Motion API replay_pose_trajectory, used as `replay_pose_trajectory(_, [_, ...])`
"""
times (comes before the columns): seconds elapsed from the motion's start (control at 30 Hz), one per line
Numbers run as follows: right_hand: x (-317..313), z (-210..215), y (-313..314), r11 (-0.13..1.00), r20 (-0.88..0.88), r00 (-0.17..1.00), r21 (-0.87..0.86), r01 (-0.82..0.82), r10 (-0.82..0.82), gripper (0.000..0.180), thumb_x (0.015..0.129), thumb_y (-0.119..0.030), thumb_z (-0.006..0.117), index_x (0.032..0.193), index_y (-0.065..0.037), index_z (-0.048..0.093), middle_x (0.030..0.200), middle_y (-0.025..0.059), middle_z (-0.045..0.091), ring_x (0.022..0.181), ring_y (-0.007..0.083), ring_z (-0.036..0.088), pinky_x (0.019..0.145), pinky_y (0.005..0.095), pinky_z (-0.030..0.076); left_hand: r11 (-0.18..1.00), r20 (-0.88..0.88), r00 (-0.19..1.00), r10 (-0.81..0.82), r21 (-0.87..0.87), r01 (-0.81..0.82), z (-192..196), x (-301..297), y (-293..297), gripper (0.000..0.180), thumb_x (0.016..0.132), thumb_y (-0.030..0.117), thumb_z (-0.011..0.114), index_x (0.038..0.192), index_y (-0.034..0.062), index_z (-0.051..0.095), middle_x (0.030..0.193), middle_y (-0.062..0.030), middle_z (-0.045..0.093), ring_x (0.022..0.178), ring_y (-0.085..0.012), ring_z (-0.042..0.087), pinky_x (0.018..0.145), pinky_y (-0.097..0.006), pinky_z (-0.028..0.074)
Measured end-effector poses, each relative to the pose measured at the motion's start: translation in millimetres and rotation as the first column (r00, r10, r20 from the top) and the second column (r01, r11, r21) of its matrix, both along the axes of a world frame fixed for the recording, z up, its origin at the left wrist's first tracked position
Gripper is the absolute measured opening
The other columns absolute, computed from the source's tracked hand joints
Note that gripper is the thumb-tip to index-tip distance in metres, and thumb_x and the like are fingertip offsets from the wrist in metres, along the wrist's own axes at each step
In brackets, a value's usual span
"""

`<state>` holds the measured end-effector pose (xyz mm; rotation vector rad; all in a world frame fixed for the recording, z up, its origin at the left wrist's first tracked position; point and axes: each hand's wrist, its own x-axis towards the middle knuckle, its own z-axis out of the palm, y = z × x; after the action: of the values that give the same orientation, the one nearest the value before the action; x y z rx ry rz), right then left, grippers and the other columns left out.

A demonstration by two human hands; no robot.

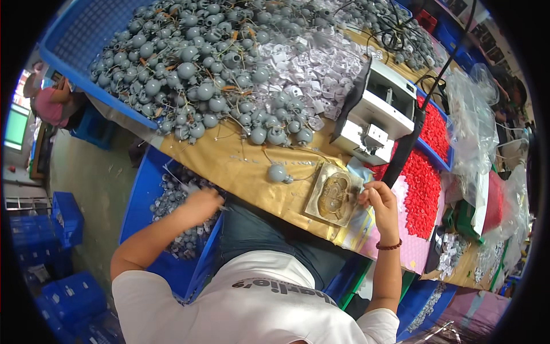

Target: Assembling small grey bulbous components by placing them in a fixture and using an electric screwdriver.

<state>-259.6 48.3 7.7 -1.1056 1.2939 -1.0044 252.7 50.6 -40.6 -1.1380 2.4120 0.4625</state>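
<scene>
A: So, starting at the left, what is the left hand (200, 203) doing?

B: It reaches down into the blue plastic crate (143, 195) beside the person's knee, fingers curled over the small grey round parts (172, 200) heaped inside. Whether it actually pinches one, I cannot tell.

A: And further right?

B: On the yellowish-brown worktop (240, 166) a single grey ball-shaped part with a thin wire (278, 173) lies loose, between the two hands. Just right of it sits a worn tan metal fixture plate with an oval recess (335, 198), its long axis running away from the person's body.

A: The right hand (378, 200)?

B: It rests at the plate's right edge, fingertips pressed together on something small I cannot make out. It is the nearer hand to the plate; the loose ball lies to its left. Red plastic pieces (427, 183) fill a tray beyond.
</scene>
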Motion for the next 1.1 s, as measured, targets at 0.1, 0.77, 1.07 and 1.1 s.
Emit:
replay_pose_trajectory(0.1, [-12,-4,7,1.0,-0.041,0.999,0.016,0.018,-0.017,0.016,0.105,-0.015,0.056,0.112,-0.002,0.064,0.088,0.0036,0.069,0.079,0.0106,0.065,0.07,0.0245,0.05,0.978,0.174,0.984,0.042,-0.207,-0.005,-9,23,0,0.032,0.081,0.015,0.067,0.112,0.0069,0.069,0.112,-0.0148,0.065,0.119,-0.0376,0.054,0.098,-0.059,0.043])
replay_pose_trajectory(0.77, [-144,-30,6,0.933,-0.928,0.149,-0.353,-0.072,-0.34,0.023,0.09,-0.002,0.06,0.113,-0.004,0.067,0.106,0.0182,0.062,0.1,0.0376,0.062,0.084,0.0454,0.052,0.842,-0.708,0.674,-0.208,-0.481,-0.246,82,-223,-140,0.017,0.082,0.011,0.072,0.098,0.0062,0.068,0.099,-0.01,0.063,0.1,-0.0314,0.058,0.084,-0.043,0.049])
replay_pose_trajectory(1.07, [-152,-30,-6,0.932,-0.948,0.041,-0.318,-0.171,-0.316,0.007,0.089,-0.011,0.063,0.095,-0.007,0.065,0.093,0.014,0.062,0.091,0.0352,0.062,0.076,0.0474,0.052,0.764,-0.271,0.961,-0.059,-0.632,-0.131,47,-273,-195,0.019,0.078,0.013,0.068,0.093,0.0055,0.075,0.104,-0.0113,0.07,0.111,-0.0301,0.057,0.089,-0.045,0.042])
replay_pose_trajectory(1.1, [-153,-31,-7,0.942,-0.955,0.034,-0.296,-0.159,-0.294,0.007,0.089,-0.011,0.063,0.094,-0.007,0.065,0.093,0.014,0.062,0.091,0.0352,0.062,0.076,0.0477,0.052,0.777,-0.269,0.96,-0.075,-0.62,-0.113,50,-271,-195,0.02,0.078,0.014,0.068,0.094,0.0052,0.075,0.104,-0.012,0.07,0.11,-0.0306,0.057,0.089,-0.045,0.042])
